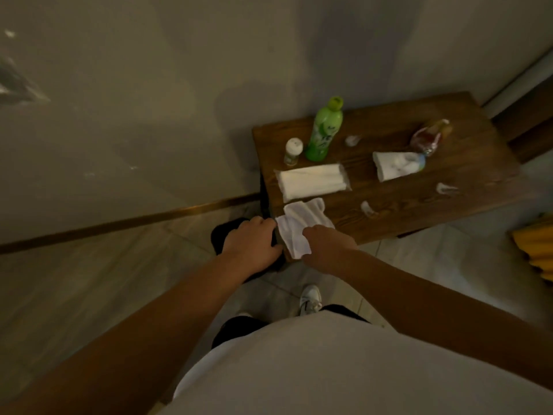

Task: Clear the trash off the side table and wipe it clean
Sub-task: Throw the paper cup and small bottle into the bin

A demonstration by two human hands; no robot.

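Note:
A dark wooden side table (449,202) stands against the wall. A white cloth (299,226) lies over its near left corner. My left hand (251,241) grips the cloth's left edge and my right hand (326,247) pinches its near right side. On the table stand a green bottle (324,131) and a small white bottle (293,151). A flat tissue pack (312,181), a tipped white paper cup (398,166), a crumpled reddish wrapper (428,137) and three small paper scraps (353,140) (446,188) (367,208) lie there too.
A black bin or bag (227,232) sits on the tiled floor left of the table, under my left hand. The wall runs behind and to the left. Something yellow (535,250) lies at the right edge. My white shoe (310,299) is below the table.

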